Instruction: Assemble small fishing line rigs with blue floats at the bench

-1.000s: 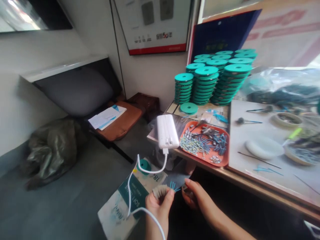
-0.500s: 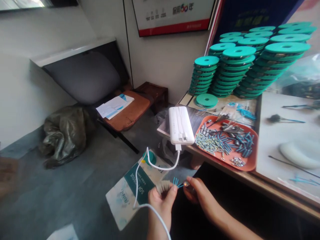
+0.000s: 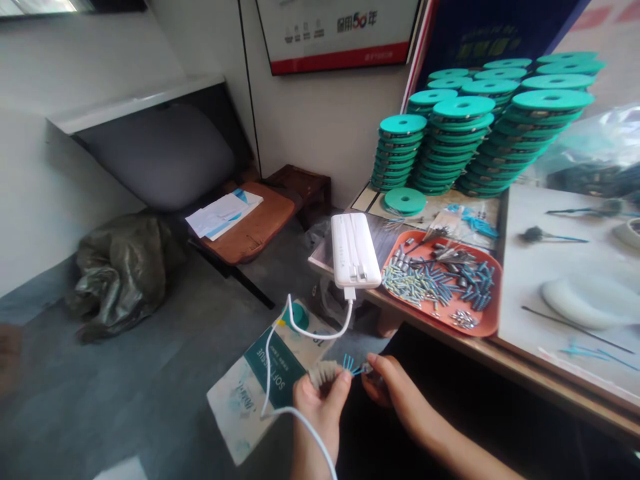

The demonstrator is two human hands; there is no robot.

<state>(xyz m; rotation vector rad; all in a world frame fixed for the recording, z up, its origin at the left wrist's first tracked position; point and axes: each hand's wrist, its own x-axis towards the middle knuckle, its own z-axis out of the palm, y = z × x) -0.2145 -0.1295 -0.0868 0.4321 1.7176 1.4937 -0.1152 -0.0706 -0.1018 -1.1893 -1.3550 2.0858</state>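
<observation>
Blue strands (image 3: 349, 363) are fanning out between both hands. Left hand (image 3: 320, 403) is pinching their lower ends; right hand (image 3: 393, 383) is gripping a small shiny piece (image 3: 367, 367) beside one strand, contact unclear. Pinching nearer the tips should be helping alignment. Orange tray (image 3: 489, 323) is sitting beyond.

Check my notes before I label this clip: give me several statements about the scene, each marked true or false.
1. The left hand grips thin blue strands. True.
2. The right hand is stretched out over the orange tray. False: the right hand is close beside the blue strands, apart from the orange tray.
3. A white cable is plugged into the white power bank. True.
4. The stacked discs are red. False: the stacked discs are green.
5. White papers lie on a brown surface. True.
</observation>
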